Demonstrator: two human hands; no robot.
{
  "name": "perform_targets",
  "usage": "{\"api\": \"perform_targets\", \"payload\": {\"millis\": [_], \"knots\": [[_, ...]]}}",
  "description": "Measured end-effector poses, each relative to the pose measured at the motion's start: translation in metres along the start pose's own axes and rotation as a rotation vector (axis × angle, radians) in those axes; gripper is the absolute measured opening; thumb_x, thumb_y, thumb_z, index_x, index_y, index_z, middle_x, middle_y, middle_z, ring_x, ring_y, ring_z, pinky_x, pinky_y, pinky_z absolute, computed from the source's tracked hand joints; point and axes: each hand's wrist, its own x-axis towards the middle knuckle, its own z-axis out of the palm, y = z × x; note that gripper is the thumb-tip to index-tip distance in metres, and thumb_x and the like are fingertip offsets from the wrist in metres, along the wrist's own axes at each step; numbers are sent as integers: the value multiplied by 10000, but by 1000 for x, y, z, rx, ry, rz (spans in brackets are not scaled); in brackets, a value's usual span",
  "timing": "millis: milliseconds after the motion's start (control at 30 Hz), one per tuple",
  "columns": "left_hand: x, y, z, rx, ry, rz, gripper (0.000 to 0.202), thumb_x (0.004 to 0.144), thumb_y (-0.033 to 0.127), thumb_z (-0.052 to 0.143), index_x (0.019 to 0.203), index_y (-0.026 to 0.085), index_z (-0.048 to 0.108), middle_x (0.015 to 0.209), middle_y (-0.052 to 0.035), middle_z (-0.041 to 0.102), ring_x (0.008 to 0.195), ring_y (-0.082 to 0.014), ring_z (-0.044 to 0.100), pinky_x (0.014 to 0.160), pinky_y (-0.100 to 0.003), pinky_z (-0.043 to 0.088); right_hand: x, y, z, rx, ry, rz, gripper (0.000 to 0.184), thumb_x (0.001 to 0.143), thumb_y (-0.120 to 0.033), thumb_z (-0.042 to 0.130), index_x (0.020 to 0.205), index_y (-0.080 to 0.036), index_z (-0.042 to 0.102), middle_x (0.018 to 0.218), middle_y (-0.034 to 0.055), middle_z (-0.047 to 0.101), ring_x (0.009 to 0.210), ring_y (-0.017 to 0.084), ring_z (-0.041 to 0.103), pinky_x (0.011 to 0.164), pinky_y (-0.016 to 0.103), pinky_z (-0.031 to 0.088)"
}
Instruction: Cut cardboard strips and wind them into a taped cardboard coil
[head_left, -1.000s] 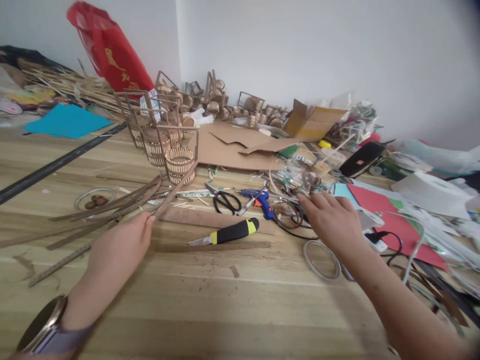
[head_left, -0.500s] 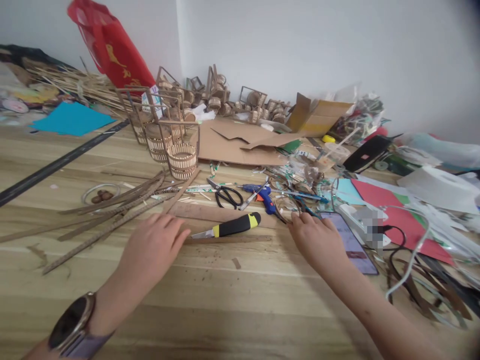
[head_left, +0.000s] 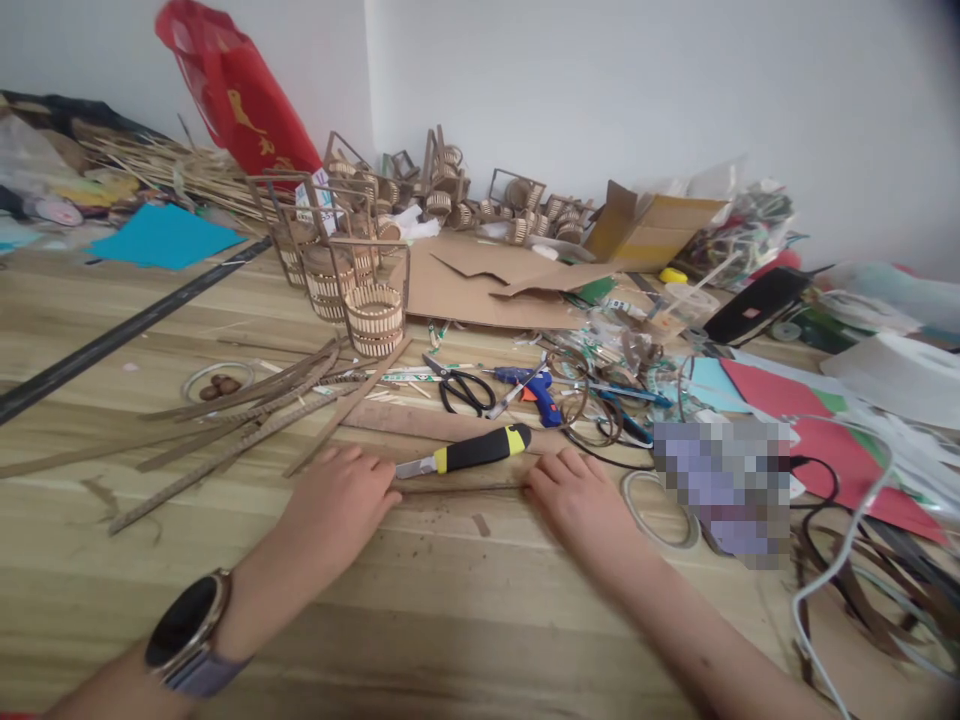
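Observation:
My left hand point(head_left: 339, 505), below a watch-bearing wrist, is closed at the left end of a thin brown wood strip point(head_left: 461, 489). At the strip's other end my right hand point(head_left: 579, 503) curls its fingers down on it. Both ends of the strip are hidden under my fingers. Just beyond the strip lies a black and yellow utility knife point(head_left: 484, 449), its blade pointing left near my left fingertips. A wider flat brown strip point(head_left: 420, 422) rests behind the knife. Black-handled scissors point(head_left: 463, 391) and a blue glue gun point(head_left: 538, 392) lie farther back.
Loose wooden strips point(head_left: 247, 430) spread at the left beside a ring point(head_left: 217, 384) with small brown balls. Small slatted buckets point(head_left: 375, 320) stand behind them. Cardboard point(head_left: 480, 285) lies at the back. A tape ring point(head_left: 661, 510), a blurred-out phone and a white cable point(head_left: 844, 560) are on the right.
My right hand has moved left from beside the phone to the thin strip's right end. My left hand has closed at its left end. The view has shifted slightly.

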Motion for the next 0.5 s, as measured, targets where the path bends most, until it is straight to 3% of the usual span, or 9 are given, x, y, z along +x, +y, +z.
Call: {"api": "perform_targets", "payload": {"millis": [67,200,333,433,500], "knots": [[-4,-7,-2,-79,60,-1,213,944,276,555,831,186,711,855,-93,748,877,-319,672,770,-411,471,-6,9,-3,49,53,-77,185,946,-107,561,812,-184,665,831,44,683,792,207,574,738,329,359],[-12,-22,-13,-200,396,-98,329,984,352,388,921,218,682,922,-87,740,873,-313,668,773,-416,469,-19,26,-14,67,323,-123,218,1024,-178,439,947,-166,643,875,68,709,790,204,605,756,333,386],[-17,-29,-24,-472,678,-243,223,970,362,405,1036,261,593,987,-60,708,967,-298,649,842,-412,467,-25,31,-18,-77,581,-45,49,978,-159,562,1009,-163,600,904,88,761,760,192,660,733,327,409],[-16,-32,-27,-780,754,-324,159,960,359,464,1066,267,539,953,-30,668,872,-240,637,790,-363,478,-22,29,-17,-94,667,-8,81,944,-133,618,981,-185,566,905,81,784,703,171,689,686,319,414],[-13,-31,-25,-974,699,-342,153,932,355,510,1028,239,543,882,-11,652,751,-196,613,701,-317,482,-18,24,-16,-34,678,9,72,954,-145,601,960,-198,552,875,69,785,693,163,700,665,312,420]]}}
